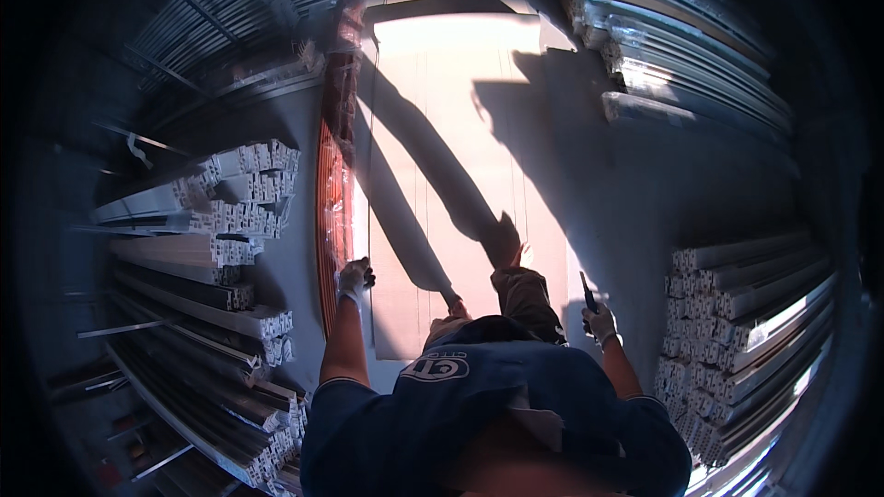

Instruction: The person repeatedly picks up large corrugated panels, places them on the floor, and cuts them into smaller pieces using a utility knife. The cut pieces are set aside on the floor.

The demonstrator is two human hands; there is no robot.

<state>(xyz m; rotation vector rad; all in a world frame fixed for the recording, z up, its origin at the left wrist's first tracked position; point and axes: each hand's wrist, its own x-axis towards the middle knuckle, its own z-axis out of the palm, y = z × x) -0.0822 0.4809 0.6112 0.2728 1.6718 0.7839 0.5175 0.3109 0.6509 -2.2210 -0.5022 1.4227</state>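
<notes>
My left hand [354, 278], in a light glove with dark fingers, is beside a long reddish-brown bundle of profiles [333, 212] wrapped in clear film. Its fingers look curled, and whatever they hold, if anything, is too small to make out. Out to the right, my right hand [600, 322], also gloved, grips a slim dark-handled tool [589, 293] that points away from me; its exact kind is unclear. Between my hands a long pale sheet like cardboard [460, 143] lies on the floor. My feet are on its near part, and my shadow falls across it.
Racks of white and dark profiles [249, 189] line the left side, their ends facing the aisle. Another stack [709, 331] stands at the right, near me. Film-wrapped profiles [681, 55] lie at the far right. Metal rack arms [120, 329] stick out on the left.
</notes>
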